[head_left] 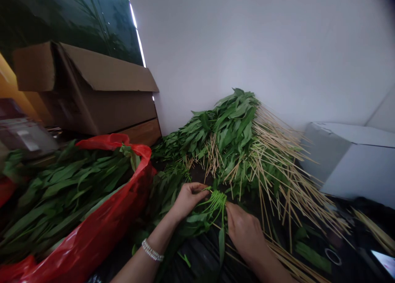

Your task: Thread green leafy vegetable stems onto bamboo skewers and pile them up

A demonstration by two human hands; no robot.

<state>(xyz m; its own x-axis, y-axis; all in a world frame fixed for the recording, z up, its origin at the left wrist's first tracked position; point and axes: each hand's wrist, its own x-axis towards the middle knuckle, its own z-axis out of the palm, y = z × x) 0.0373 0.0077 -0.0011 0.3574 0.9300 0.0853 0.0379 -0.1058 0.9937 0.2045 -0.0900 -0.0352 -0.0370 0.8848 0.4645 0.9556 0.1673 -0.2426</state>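
1. Nearest us, at the lower left, a red bag [129,204] lies open, filled with long green leaves [64,192].
2. On our left wrist we wear 1 beaded bracelet [152,251]. Below our hands, a short green piece [184,258] lies on a dark sheet [197,252].
3. Our left hand [193,198] has its thumb and fingers pinched together on the upper left edge of a bunch of green stems [217,200].
4. Our right hand [240,225] is closed at the right edge of that bunch; we cannot tell whether its fingers also grip a stick.
5. We have the bunch between our 2 hands, its stems side by side and its leaves hanging below.
6. To the right of our hands we see a pale ring [333,256] and, at the edge, part of a lit screen [384,261].
7. Beyond our hands, thin sticks [284,167] fan out to the right from a heap of leafy bunches [234,118].
8. Farther off, we see a white box [361,163] at right, an open cardboard box [105,106] at left, and a pale wall [247,40] behind the heap.
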